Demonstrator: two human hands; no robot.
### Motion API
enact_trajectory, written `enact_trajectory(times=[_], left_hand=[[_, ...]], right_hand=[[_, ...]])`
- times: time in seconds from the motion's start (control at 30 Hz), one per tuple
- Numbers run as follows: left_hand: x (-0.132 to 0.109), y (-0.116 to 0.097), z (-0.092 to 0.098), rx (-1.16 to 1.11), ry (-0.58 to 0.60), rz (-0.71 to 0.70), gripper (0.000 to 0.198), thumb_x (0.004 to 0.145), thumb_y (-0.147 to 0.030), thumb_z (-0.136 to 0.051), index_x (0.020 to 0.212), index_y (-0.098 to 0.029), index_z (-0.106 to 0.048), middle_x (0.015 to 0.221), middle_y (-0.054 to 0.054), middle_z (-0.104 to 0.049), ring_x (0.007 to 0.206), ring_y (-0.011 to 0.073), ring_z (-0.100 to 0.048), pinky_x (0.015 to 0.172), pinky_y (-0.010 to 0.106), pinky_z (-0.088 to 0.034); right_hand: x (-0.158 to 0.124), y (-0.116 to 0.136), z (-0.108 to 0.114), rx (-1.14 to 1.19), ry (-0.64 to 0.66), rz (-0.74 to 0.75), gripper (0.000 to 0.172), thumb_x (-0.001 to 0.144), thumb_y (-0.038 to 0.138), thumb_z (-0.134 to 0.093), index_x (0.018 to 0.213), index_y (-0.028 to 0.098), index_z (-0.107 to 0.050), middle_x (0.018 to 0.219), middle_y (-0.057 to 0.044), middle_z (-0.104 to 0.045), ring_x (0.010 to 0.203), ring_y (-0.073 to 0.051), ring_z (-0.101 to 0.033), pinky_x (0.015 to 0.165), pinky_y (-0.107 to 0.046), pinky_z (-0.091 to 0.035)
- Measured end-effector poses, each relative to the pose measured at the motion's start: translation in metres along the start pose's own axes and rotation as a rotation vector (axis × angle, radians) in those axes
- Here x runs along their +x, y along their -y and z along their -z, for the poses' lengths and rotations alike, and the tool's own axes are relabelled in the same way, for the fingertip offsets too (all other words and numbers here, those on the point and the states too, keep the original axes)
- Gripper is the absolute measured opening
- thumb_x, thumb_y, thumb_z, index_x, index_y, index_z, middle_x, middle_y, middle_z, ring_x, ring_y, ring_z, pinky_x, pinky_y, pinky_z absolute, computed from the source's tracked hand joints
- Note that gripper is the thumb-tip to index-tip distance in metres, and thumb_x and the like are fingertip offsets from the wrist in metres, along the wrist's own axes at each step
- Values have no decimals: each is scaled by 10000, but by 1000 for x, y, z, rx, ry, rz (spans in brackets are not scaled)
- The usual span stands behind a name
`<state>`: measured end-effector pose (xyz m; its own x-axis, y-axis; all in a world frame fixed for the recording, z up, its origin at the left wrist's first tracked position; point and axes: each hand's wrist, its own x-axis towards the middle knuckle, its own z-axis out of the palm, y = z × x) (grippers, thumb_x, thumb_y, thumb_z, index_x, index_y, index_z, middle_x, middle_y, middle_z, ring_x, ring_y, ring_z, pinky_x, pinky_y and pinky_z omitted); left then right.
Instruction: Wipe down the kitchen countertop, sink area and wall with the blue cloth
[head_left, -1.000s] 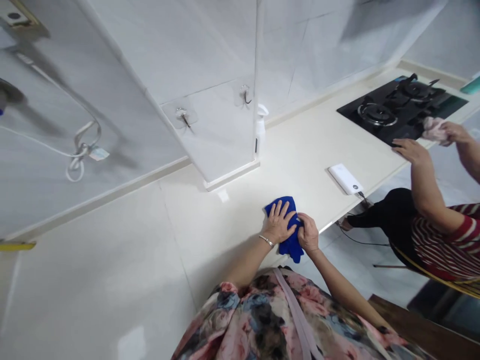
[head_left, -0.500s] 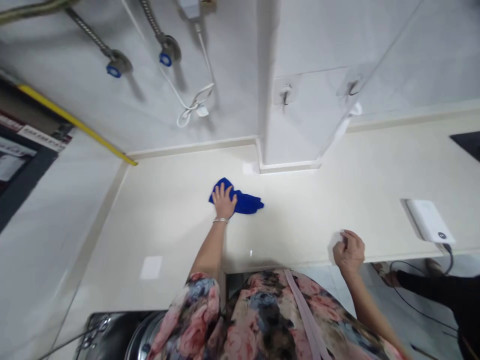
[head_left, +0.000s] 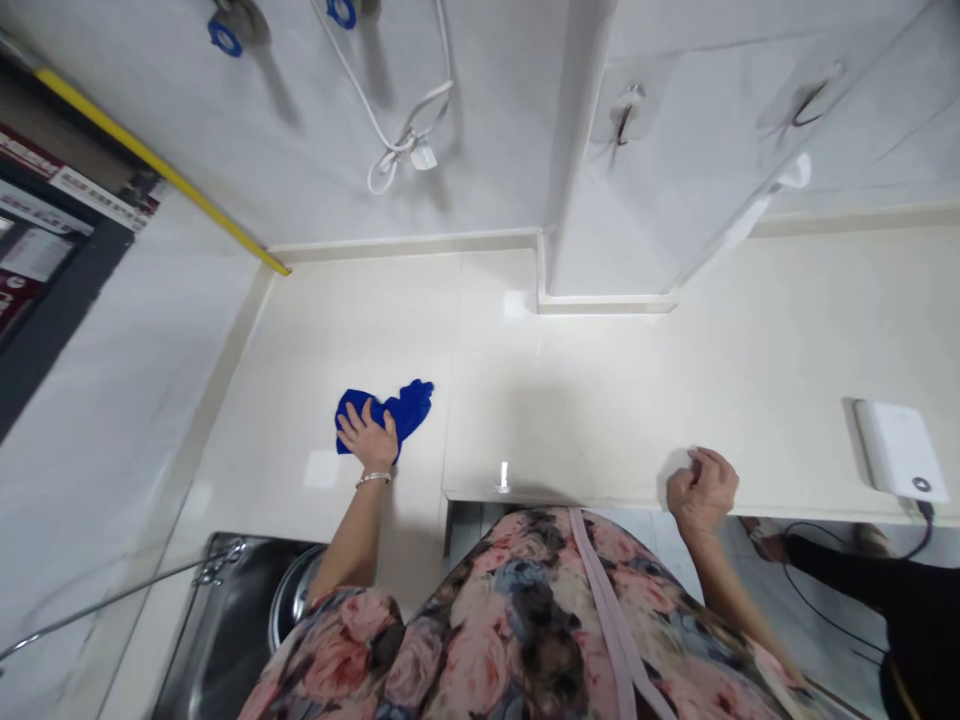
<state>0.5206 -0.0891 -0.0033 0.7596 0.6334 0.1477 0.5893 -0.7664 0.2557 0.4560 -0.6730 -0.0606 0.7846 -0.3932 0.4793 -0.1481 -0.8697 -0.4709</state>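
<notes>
A blue cloth (head_left: pixel 410 409) lies crumpled on the cream countertop (head_left: pixel 585 400), left of centre. My left hand (head_left: pixel 367 437), with a silver bangle at the wrist, presses flat on the cloth's left part with its fingers spread. Part of the cloth is hidden beneath the palm. At the counter's front edge on the right, my right hand (head_left: pixel 701 490) rests with its fingers curled in; nothing shows in it.
A black sink (head_left: pixel 217 590) with a metal basin sits at lower left. On the right, a white box with a cable (head_left: pixel 900 450) lies near the front edge. A wall column (head_left: pixel 630 220) juts over the counter. Another person's dark-clothed leg (head_left: pixel 840 570) is at lower right.
My left hand has slid the blue cloth leftward and nearer to me across the countertop. The view has tilted down, bringing more of the sink in. My right hand stays at the edge.
</notes>
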Motion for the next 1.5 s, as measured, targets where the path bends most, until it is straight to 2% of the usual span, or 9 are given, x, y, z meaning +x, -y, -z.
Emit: enact_trajectory(times=[0.2,0.33,0.53,0.87,1.0,1.07,1.17,1.37,1.5], left_hand=[[-112,7,15,47,117,-264,609,1005,-434,-461,1516,-112,-541,1705,207,-302,1604,419,-185,1286,649,-198],[-157,-15,16,82,170,-410,603,1007,-428,-479,1503,-95,-556,1709,236,-266,1615,437,-112,1276,676,-203],[-168,-100,-4,75,283,-630,639,966,-434,-585,1523,-124,-544,1725,226,-216,1613,459,-69,1268,708,-199],[-171,-255,-62,-68,321,-849,678,989,-527,-535,1582,-203,-478,1754,165,-155,1618,440,-42,1291,698,-160],[-158,-291,-68,-190,366,-889,654,999,-522,-518,1554,-176,-520,1743,197,-158,1615,447,-51,1303,686,-116],[-146,-295,-66,-248,393,-938,616,1001,-507,-521,1527,-188,-556,1735,183,-211,1618,430,-91,1310,670,-116],[-121,-288,-65,-310,413,-959,540,1013,-457,-509,1491,-221,-593,1705,135,-331,1615,374,-191,1317,636,-146],[-67,-257,-65,-305,244,-659,559,1007,-446,-496,1475,-158,-598,1702,155,-336,1607,399,-190,1302,656,-130],[-69,-224,-46,-230,204,-615,592,1002,-466,-502,1504,-159,-574,1700,173,-332,1582,431,-220,1274,662,-207]], right_hand=[[-3,0,1,-21,34,13,333,776,135,-493,1034,153,-702,1163,-153,-705,1093,-285,-619,1012,-454,-481],[-3,4,1,-20,57,-3,335,798,132,-489,1050,157,-709,1184,-149,-700,1095,-279,-618,1015,-448,-483],[-5,3,-3,-12,45,20,334,818,125,-504,1080,172,-706,1187,-144,-695,1103,-278,-611,1002,-456,-482],[-9,2,-7,7,31,33,317,837,142,-510,1097,180,-687,1213,-122,-684,1108,-259,-602,1017,-435,-467],[-6,6,-8,10,26,22,312,821,151,-509,1079,184,-682,1197,-123,-678,1106,-264,-598,1023,-442,-468],[-3,10,-7,1,28,-1,313,807,150,-511,1065,186,-684,1191,-124,-674,1102,-267,-598,1023,-450,-473],[2,14,-6,-10,43,-19,319,799,150,-504,1060,187,-682,1178,-127,-669,1102,-265,-591,1020,-450,-484],[7,17,-6,4,83,-47,339,799,144,-481,1081,181,-666,1200,-144,-649,1134,-268,-557,1044,-456,-463],[6,17,-5,16,87,-70,346,798,138,-485,1091,186,-664,1206,-135,-645,1148,-264,-548,1060,-451,-449]])
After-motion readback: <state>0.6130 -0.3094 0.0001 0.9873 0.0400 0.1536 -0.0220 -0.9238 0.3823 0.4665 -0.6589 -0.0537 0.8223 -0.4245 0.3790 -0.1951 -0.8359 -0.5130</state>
